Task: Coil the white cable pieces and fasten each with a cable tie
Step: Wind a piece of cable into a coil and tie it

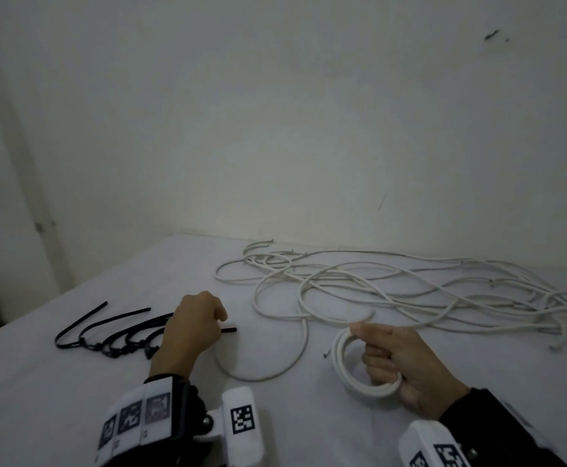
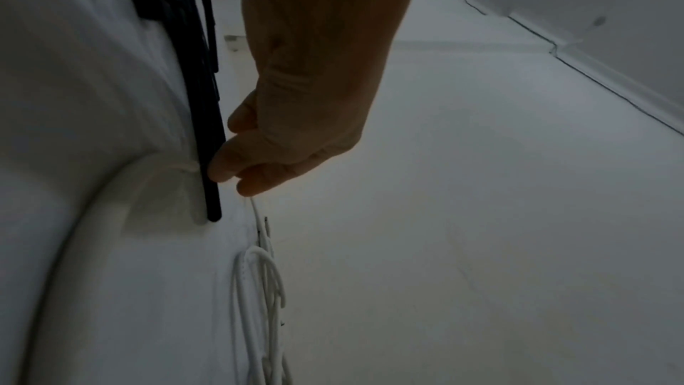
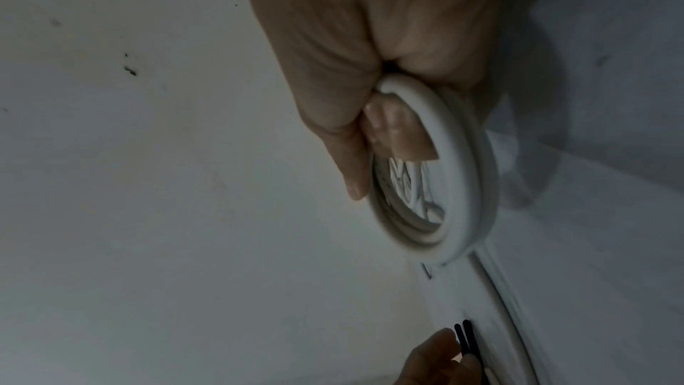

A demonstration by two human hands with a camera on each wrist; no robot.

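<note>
White coiled cable (image 1: 359, 365) (one) sat gripped in the right hand (image 1: 400, 362); the left hand (image 1: 191, 328) pinched one of about five black cable ties (image 1: 106, 335). Loose cables (image 1: 393, 291) covered the table's (image 1: 39, 382) far right.

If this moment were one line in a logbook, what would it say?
stage: tie pickup | right hand: holds coiled white cable | left hand: fingers on black cable tie | loose cables: uncoiled on table
</note>
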